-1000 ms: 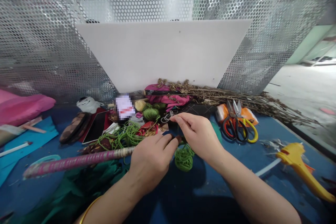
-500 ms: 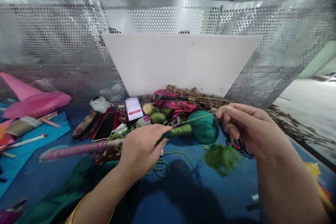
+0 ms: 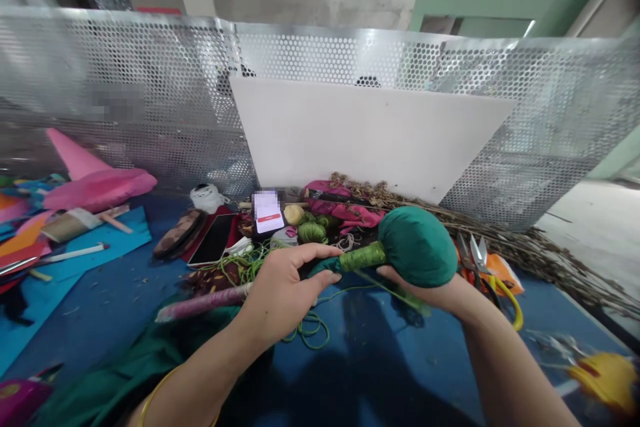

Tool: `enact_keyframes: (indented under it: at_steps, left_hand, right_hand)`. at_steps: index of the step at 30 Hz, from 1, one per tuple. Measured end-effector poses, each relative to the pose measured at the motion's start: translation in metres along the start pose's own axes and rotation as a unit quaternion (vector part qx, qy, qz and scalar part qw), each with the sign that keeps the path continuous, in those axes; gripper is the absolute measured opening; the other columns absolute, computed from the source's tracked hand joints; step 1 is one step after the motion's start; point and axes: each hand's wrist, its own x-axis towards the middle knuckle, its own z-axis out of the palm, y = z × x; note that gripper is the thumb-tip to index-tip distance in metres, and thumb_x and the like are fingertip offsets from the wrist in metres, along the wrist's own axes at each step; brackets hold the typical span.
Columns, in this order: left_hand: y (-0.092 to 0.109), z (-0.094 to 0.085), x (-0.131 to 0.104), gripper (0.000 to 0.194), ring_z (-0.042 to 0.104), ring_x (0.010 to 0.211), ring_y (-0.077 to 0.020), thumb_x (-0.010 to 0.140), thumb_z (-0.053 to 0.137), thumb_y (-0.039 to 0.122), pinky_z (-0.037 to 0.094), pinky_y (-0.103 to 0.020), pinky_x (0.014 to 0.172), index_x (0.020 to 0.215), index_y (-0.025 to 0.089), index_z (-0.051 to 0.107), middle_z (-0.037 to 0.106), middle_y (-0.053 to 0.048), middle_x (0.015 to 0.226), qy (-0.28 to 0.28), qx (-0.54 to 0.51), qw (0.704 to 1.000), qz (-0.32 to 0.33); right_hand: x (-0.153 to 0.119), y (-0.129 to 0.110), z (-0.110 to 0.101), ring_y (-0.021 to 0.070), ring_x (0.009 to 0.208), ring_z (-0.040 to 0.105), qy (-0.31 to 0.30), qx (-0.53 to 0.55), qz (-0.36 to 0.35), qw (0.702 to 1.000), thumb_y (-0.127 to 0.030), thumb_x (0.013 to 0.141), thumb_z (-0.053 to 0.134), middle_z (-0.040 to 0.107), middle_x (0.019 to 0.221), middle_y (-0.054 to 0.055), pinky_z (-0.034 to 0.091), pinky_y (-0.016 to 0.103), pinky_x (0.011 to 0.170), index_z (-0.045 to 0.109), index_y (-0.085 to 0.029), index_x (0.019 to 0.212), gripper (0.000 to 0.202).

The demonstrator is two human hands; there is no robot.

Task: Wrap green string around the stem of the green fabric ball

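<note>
My left hand (image 3: 287,280) is closed around the narrow end of a dark green cloth-wrapped form. Its rounded head (image 3: 419,245) is stuffed-looking and covered in smooth green fabric. Bright green yarn (image 3: 364,255) is wound tightly around the neck between my left hand and that head. My right hand (image 3: 425,290) is low behind the head, with most of its fingers hidden. A strand runs from the winding toward it, and a blurred green yarn bundle (image 3: 413,305) hangs beneath. A pink-wrapped stick (image 3: 200,303) lies beside my left forearm.
Scissors (image 3: 480,260) and a yellow-handled tool (image 3: 509,300) lie at right. A phone (image 3: 213,240), loose green yarn (image 3: 250,260) and a green yarn ball (image 3: 313,230) are behind my left hand. Dried stems (image 3: 450,213) line the back before a white board (image 3: 370,133).
My right hand has dropped from the raised, pulled strand to low behind the green head. The hanging bundle swings with it. My left hand keeps its hold, and the view has shifted.
</note>
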Motion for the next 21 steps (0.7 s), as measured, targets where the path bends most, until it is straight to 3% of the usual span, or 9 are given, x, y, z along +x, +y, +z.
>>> enact_keyframes:
  at_steps: [3,5,6,8,13,15,17,19,21]
  left_hand:
    - [0.002,0.000,0.000,0.023,0.071,0.087,-0.0211,0.075,0.069,0.024,0.055,-0.028,0.081,0.097,0.026,0.077,0.078,0.002,0.092,0.008,-0.023,1.000,0.003]
    - [0.002,0.000,0.001,0.024,0.071,0.088,-0.0217,0.075,0.069,0.023,0.055,-0.030,0.084,0.097,0.025,0.077,0.078,0.002,0.091,0.019,-0.028,0.999,0.005]
    - [0.001,0.000,0.002,0.024,0.071,0.088,-0.0219,0.075,0.069,0.023,0.054,-0.030,0.085,0.097,0.024,0.077,0.078,0.001,0.090,0.029,-0.026,0.999,0.006]
    - [0.000,-0.001,0.004,0.023,0.071,0.088,-0.0222,0.074,0.069,0.022,0.054,-0.031,0.085,0.096,0.023,0.077,0.078,0.001,0.090,0.054,-0.022,0.998,0.005]
    - [-0.005,0.000,0.007,0.023,0.070,0.094,-0.0234,0.073,0.069,0.020,0.054,-0.031,0.087,0.095,0.020,0.076,0.078,-0.001,0.095,0.074,-0.034,0.997,0.011]
    - [-0.006,0.003,0.005,0.024,0.071,0.089,-0.0228,0.074,0.068,0.018,0.056,-0.032,0.085,0.097,0.019,0.076,0.078,-0.002,0.094,0.054,-0.042,0.998,0.013]
    - [-0.007,0.008,0.004,0.024,0.072,0.086,-0.0218,0.076,0.065,0.015,0.056,-0.034,0.084,0.097,0.020,0.075,0.078,-0.001,0.094,0.035,-0.047,0.998,0.025]
    - [-0.009,0.013,0.003,0.024,0.072,0.084,-0.0210,0.076,0.065,0.013,0.056,-0.035,0.085,0.096,0.021,0.075,0.078,-0.001,0.093,0.035,-0.040,0.998,0.044]
    - [-0.011,0.018,0.002,0.023,0.072,0.083,-0.0206,0.075,0.068,0.014,0.056,-0.035,0.086,0.095,0.022,0.075,0.078,0.000,0.092,0.052,-0.018,0.996,0.064]
  right_hand:
    - [-0.003,-0.022,0.026,0.0279,0.108,0.064,-0.121,0.095,-0.034,0.988,-0.044,0.082,0.067,0.072,0.106,0.007,0.050,0.043,0.096,0.065,-0.026,0.116,0.038]
    - [-0.005,-0.039,0.040,0.0237,0.095,0.067,-0.134,0.143,-0.018,0.981,-0.039,0.089,0.060,0.072,0.094,0.006,0.054,0.038,0.086,0.066,-0.022,0.108,0.027]
    - [-0.005,-0.047,0.044,0.0201,0.081,0.067,-0.127,0.142,-0.011,0.982,-0.036,0.092,0.057,0.070,0.082,0.004,0.055,0.032,0.075,0.066,-0.020,0.095,0.019]
    - [-0.009,-0.064,0.046,0.0146,0.063,0.060,-0.105,0.104,-0.028,0.989,-0.027,0.097,0.046,0.062,0.066,0.001,0.050,0.026,0.061,0.061,-0.019,0.076,0.027]
    - [-0.024,-0.095,0.038,0.0192,0.079,0.062,0.072,-0.048,-0.162,0.983,-0.011,0.090,0.049,0.063,0.088,0.009,0.050,0.029,0.065,0.061,-0.019,0.078,0.019]
    - [-0.028,-0.098,0.039,0.0238,0.095,0.064,0.074,0.020,-0.203,0.976,-0.014,0.091,0.049,0.065,0.098,0.012,0.052,0.034,0.077,0.063,-0.019,0.084,0.016]
    - [-0.028,-0.096,0.042,0.0255,0.100,0.064,0.025,0.164,-0.202,0.965,-0.020,0.095,0.046,0.066,0.096,0.010,0.049,0.042,0.090,0.063,-0.021,0.087,0.019]
    - [-0.027,-0.091,0.048,0.0228,0.083,0.064,0.020,0.318,-0.151,0.936,-0.026,0.098,0.042,0.064,0.078,0.006,0.047,0.045,0.090,0.061,-0.022,0.079,0.027]
    - [-0.025,-0.088,0.053,0.0185,0.065,0.055,0.074,0.435,-0.075,0.894,-0.031,0.099,0.041,0.051,0.061,0.001,0.048,0.040,0.076,0.055,-0.022,0.068,0.035]
